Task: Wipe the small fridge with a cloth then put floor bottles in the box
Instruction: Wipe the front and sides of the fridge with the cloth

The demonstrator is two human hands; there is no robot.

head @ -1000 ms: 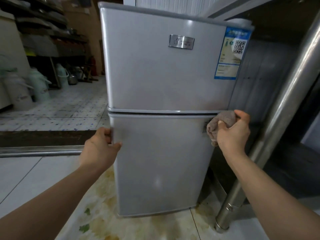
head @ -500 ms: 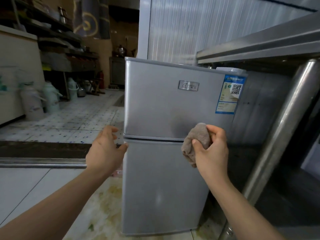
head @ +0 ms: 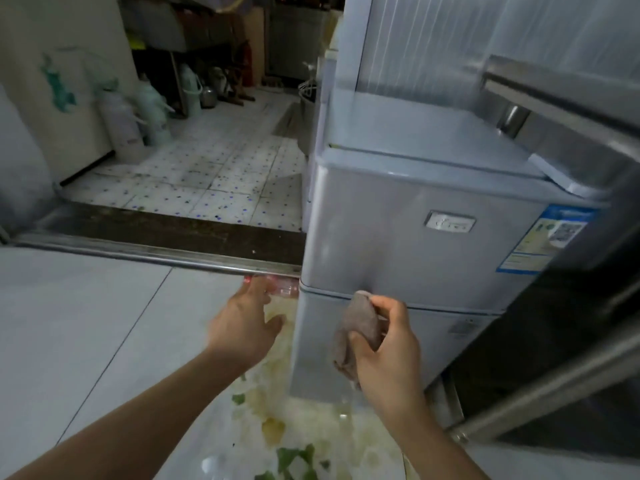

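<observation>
The right hand point(head: 388, 355) pinches a bunched cloth point(head: 356, 327) against the fridge point(head: 415, 244) front, at the seam between its two doors. The left hand point(head: 242, 327), fingers loose and empty, reaches toward a clear bottle point(head: 282, 287) on the floor point(head: 86, 323) beside the fridge.

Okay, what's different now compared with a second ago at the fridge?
The left hand has let go of the fridge door edge and hangs open beside it. The right hand carried the cloth from the door's right edge toward its middle, still gripping it. The fridge stayed shut.
</observation>
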